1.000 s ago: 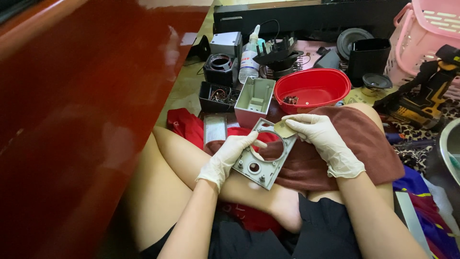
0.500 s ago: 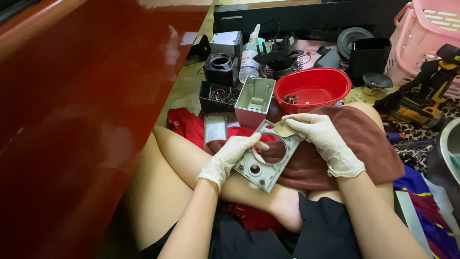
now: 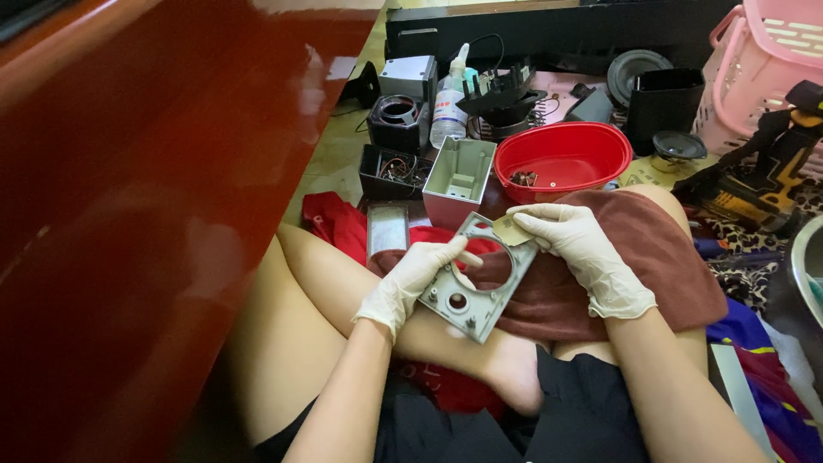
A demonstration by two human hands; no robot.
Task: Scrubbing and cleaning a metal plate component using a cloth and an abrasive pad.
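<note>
On the lap, nearest the camera:
Left hand (image 3: 410, 281): gloved, fingers closed on the lower left edge of the grey plastic panel (image 3: 477, 290).
Grey plastic panel: flat frame with a large round opening, held tilted over the brown towel (image 3: 651, 257).
Right hand (image 3: 585, 254): gloved, pinching a small tan pad (image 3: 509, 230) against the panel's upper right rim (pad partly hidden by fingertips).
Brown towel: draped over the right thigh.
Floor, beyond the knees: pale green open housing (image 3: 459, 177), upright beside a red bowl (image 3: 561, 159) holding small parts.
Farther back: clear bottle (image 3: 448, 107); pink basket (image 3: 761, 64) at right.
</note>
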